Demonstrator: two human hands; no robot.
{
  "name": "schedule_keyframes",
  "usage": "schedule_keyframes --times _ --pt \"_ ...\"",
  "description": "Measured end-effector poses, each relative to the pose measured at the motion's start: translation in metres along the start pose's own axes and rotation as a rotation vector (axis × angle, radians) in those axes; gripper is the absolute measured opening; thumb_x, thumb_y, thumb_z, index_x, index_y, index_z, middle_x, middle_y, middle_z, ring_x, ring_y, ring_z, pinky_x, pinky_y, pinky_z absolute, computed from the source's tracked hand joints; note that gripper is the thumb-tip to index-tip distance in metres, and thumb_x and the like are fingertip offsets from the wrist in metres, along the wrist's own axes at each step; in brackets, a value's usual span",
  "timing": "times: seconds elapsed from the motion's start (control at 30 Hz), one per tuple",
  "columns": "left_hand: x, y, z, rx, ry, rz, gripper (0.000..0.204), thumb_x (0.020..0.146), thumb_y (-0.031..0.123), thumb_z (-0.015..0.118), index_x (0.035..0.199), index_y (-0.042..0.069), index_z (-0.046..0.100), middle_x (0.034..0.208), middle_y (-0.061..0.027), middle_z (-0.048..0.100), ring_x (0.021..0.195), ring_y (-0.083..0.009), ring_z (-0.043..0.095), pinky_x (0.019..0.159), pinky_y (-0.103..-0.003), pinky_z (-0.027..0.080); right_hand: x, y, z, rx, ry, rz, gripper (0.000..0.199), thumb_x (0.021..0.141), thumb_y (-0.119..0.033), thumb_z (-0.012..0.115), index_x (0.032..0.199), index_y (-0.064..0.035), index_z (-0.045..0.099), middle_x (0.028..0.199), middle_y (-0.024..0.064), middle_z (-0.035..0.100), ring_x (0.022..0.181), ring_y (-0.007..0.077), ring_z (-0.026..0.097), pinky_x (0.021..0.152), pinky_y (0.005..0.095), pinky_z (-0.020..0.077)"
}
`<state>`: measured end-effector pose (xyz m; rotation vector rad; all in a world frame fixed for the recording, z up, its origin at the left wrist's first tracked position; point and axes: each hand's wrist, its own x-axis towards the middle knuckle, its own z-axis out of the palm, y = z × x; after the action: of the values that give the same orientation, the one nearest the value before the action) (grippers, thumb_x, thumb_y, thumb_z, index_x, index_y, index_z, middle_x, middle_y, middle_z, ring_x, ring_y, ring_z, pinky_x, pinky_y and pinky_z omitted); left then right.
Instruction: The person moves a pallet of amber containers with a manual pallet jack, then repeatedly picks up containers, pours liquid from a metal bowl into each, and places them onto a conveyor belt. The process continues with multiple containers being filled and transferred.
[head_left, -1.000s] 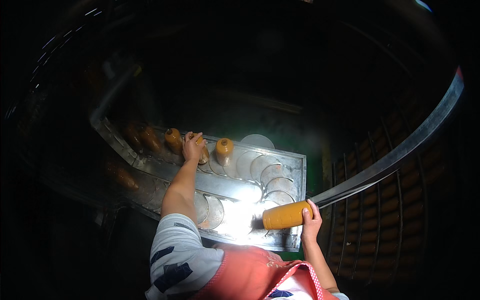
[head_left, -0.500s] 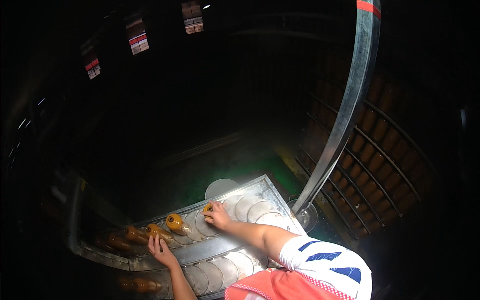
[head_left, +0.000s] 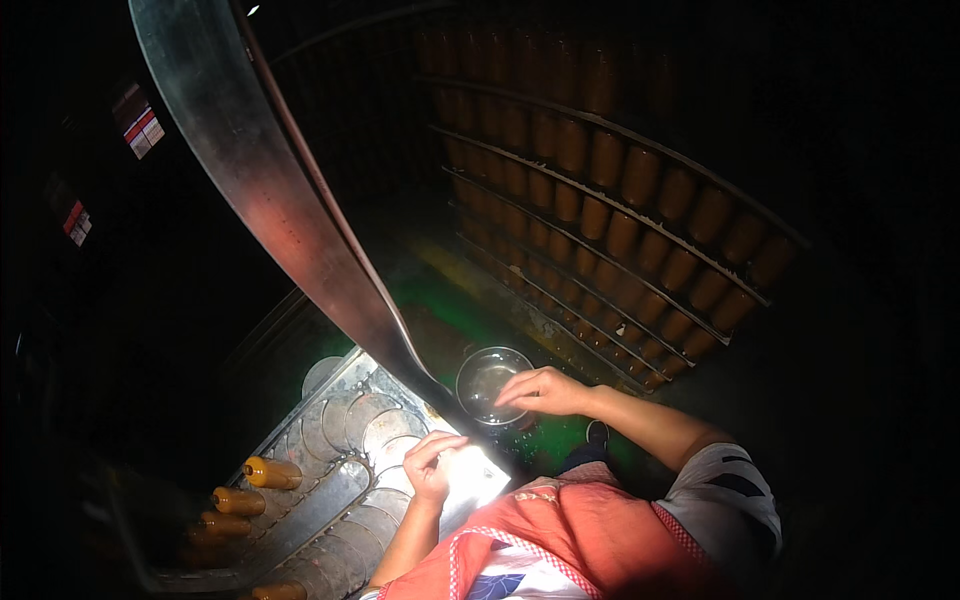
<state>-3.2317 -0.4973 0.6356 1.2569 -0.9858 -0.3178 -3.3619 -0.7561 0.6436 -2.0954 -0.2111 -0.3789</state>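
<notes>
Both hands have left the orange bobbins: right hand now pinches the steel bowl's rim, left hand curls loosely, empty, over the tray. Keep the bowl level.

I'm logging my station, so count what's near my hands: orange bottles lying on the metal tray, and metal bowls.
Orange bottles on the tray: 4 clearly visible; others may be hidden in the dark
Metal bowl: 1
Total: 5
</notes>
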Motion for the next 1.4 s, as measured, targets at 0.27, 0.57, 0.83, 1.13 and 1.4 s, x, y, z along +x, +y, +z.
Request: schedule_keyframes --times 0.27,0.57,0.83,1.13,1.4 --pt "0.16 -0.028 0.143 -0.187 0.356 -0.079 0.029 0.1 0.018 0.057 0.105 -0.007 0.07 0.09 -0.0135 0.068 0.073 -0.017 0.065 0.067 -0.026 0.052 -0.122 0.003 -0.266 -0.178 0.477 0.289 0.021 0.09 0.005 0.062 0.108 0.0013 0.072 0.101 0.0087 0.069 0.09 0.0161 0.066 0.079 0.0266 0.0508" --pt "0.256 -0.105 0.146 -0.162 0.75 -0.149 0.033 0.103 0.025 0.055 0.108 -0.004 0.068 0.087 -0.0101 0.069 0.068 -0.013 0.061 0.062 -0.024 0.049 -0.048 0.108 -0.3 0.112 0.392 0.252 0.019 0.093 0.004 0.062 0.108 0.0006 0.072 0.099 0.0085 0.07 0.091 0.0162 0.067 0.081 0.0253 0.0518" --pt "0.36 -0.197 0.081 -0.168 0.973 -0.098 0.034 0.102 0.028 0.056 0.105 -0.003 0.07 0.083 -0.0086 0.069 0.065 -0.0117 0.06 0.059 -0.025 0.049 0.096 0.183 -0.315 0.198 0.291 0.205 0.019 0.094 0.003 0.061 0.109 0.0009 0.072 0.098 0.0079 0.069 0.092 0.0153 0.067 0.082 0.025 0.0513" --pt "0.701 -0.287 -0.002 -0.301 0.836 0.094 0.041 0.103 0.032 0.051 0.106 -0.005 0.068 0.088 -0.0109 0.069 0.072 -0.0144 0.061 0.064 -0.026 0.049 0.293 0.317 -0.342 0.14 0.141 0.09 0.024 0.09 0.006 0.062 0.11 -0.0013 0.073 0.103 0.01 0.068 0.093 0.0186 0.066 0.081 0.0279 0.0517" --pt "0.989 -0.252 0.003 -0.307 0.29 0.44 0.04 0.101 0.027 0.05 0.123 -0.003 0.064 0.118 -0.0123 0.065 0.097 -0.0171 0.062 0.082 -0.031 0.05 0.42 0.365 -0.381 -0.06 0.058 -0.19 0.02 0.097 -0.009 0.059 0.112 -0.003 0.071 0.109 0.0114 0.067 0.101 0.0236 0.064 0.087 0.0343 0.0513"
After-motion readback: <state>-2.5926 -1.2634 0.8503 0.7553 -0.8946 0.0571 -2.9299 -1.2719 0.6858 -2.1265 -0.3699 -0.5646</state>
